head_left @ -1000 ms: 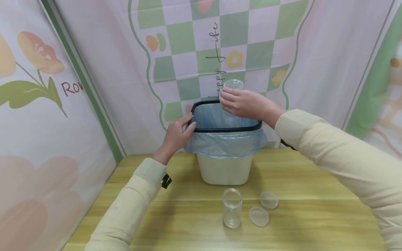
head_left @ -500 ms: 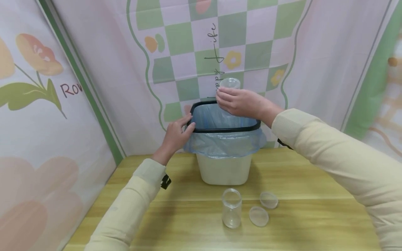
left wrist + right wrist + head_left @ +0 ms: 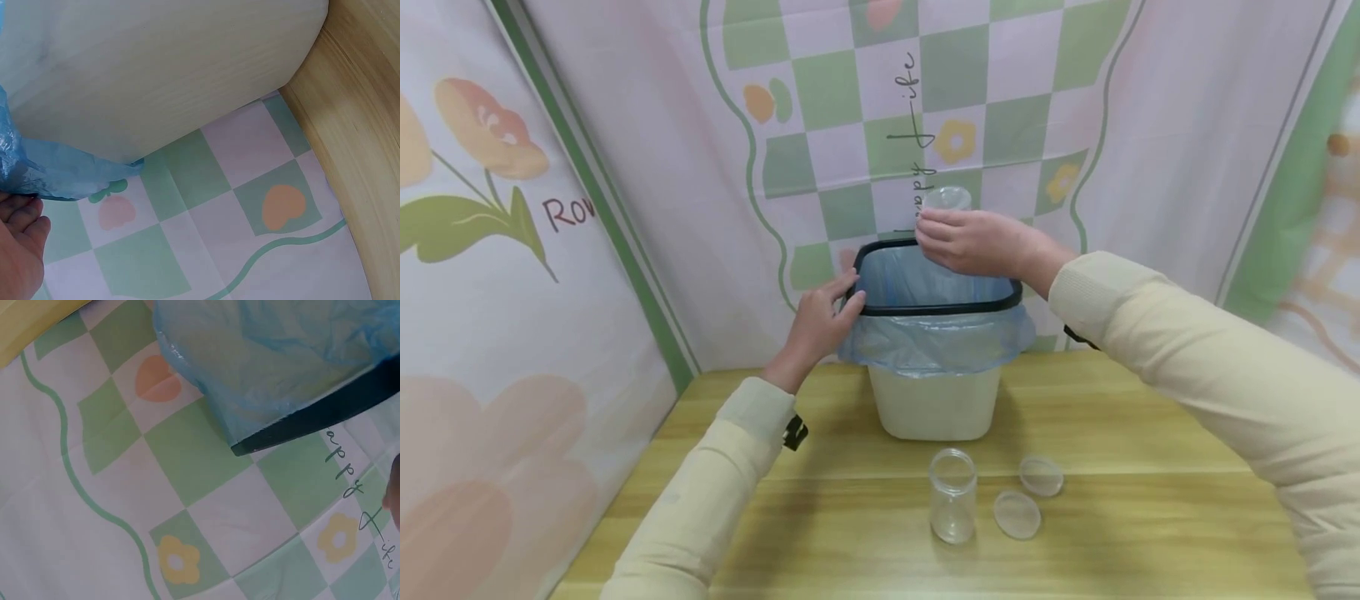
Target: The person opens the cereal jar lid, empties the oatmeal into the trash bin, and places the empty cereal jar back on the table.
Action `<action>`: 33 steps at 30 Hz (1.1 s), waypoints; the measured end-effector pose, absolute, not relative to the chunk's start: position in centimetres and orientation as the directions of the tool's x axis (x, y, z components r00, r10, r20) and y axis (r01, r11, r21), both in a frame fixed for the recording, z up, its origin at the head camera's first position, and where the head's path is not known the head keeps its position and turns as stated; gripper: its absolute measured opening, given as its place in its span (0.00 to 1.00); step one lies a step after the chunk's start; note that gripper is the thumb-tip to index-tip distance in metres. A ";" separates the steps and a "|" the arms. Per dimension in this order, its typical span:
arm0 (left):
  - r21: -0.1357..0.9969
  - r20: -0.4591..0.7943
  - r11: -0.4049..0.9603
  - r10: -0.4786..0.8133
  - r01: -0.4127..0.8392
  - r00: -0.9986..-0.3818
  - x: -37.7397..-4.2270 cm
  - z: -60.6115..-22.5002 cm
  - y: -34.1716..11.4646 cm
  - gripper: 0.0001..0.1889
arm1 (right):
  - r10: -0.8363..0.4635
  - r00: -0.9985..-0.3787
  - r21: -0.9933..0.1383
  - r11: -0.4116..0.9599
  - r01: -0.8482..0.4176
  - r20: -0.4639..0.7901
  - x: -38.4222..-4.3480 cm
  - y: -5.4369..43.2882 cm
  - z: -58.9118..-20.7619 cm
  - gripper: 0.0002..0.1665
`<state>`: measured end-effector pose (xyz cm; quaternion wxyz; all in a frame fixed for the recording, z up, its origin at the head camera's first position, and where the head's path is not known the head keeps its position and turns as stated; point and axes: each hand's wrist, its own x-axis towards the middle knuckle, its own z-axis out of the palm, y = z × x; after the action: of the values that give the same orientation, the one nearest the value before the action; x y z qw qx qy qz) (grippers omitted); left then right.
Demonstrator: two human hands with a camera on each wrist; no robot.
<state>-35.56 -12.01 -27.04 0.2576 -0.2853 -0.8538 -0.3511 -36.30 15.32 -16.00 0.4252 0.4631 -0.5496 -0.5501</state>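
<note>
A cream trash can (image 3: 935, 408) with a black rim (image 3: 940, 310) and a blue liner bag (image 3: 943, 343) stands at the back of the table. My left hand (image 3: 817, 323) grips the rim at its left corner; the left wrist view shows curled fingers (image 3: 25, 219) at the bag's edge. Above the opening, my right hand (image 3: 973, 242) holds a clear plastic jar (image 3: 949, 198), whose lower part the fingers hide. Only a sliver of that hand enters the right wrist view. Another clear jar (image 3: 953, 497) stands upright and lidless in front of the can.
Two clear round lids, one nearer (image 3: 1017, 515) and one farther (image 3: 1041, 476), lie flat to the right of the standing jar. The wood-grain table (image 3: 1112, 533) backs onto a printed curtain (image 3: 838, 108), close behind the can. Another printed curtain hangs at the left.
My right hand has shifted slightly left with the jar, still over the can. The left hand keeps its place on the rim. The standing jar and lids stay put.
</note>
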 end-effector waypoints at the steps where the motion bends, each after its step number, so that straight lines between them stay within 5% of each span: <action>1: 0.451 0.640 0.592 0.306 0.668 -0.704 -35.6 -27.0 -12.0 0.25 | -0.977 -0.203 0.997 -0.058 -0.053 -0.068 -36.4 15.3 -16.0 0.21; 4: 0.447 0.642 0.593 0.309 0.670 -0.702 -35.7 -27.0 -12.0 0.24 | -0.978 -0.181 0.992 -0.093 -0.087 -0.108 -36.5 15.4 -16.0 0.20; 11: 0.439 0.652 0.585 0.315 0.682 -0.689 -35.9 -27.0 -12.0 0.24 | -0.978 -0.205 0.999 0.036 -0.036 0.028 -36.3 16.2 -15.5 0.23; 17: 0.446 0.644 0.590 0.312 0.674 -0.699 -35.8 -27.1 -12.0 0.24 | -0.983 -0.174 0.997 -0.047 -0.068 -0.058 -36.5 16.1 -15.9 0.22; 26: 0.447 0.646 0.588 0.309 0.675 -0.697 -35.6 -26.9 -11.9 0.24 | -0.979 -0.199 0.996 0.067 -0.056 0.055 -35.8 16.3 -14.8 0.24; 33: 0.444 0.640 0.594 0.314 0.671 -0.702 -35.6 -27.0 -12.0 0.25 | -0.987 -0.154 0.996 -0.035 -0.084 -0.048 -36.2 16.5 -16.1 0.21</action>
<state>-35.59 -11.96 -27.04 0.2575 -0.2880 -0.8548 -0.3466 -36.25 16.48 -16.06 0.4283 0.4895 -0.5467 -0.5272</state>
